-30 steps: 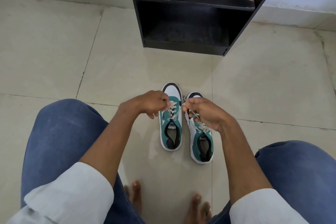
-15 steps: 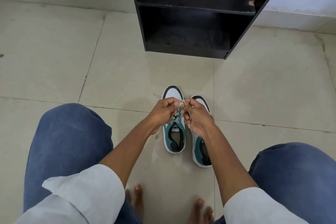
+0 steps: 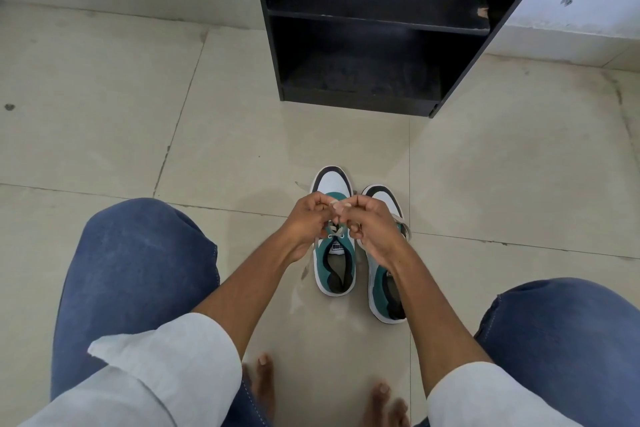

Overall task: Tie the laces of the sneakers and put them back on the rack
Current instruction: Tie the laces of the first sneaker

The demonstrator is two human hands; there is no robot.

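2 teal-and-white sneakers sit side by side on the tiled floor (image 3: 138, 114), toes toward the black rack (image 3: 377, 24), which stands well apart from them against the wall. The left hand (image 3: 308, 222) and right hand (image 3: 372, 227) meet above the left sneaker (image 3: 334, 263), fingers curled in and pinching its pale lace (image 3: 335, 204) between them; the exact loop or knot is probably hidden by the knuckles. The right sneaker (image 3: 384, 198) lies partly under the right forearm, a loose lace end (image 3: 403, 225) trailing at its outer side. Both rack shelves in view hold nothing.
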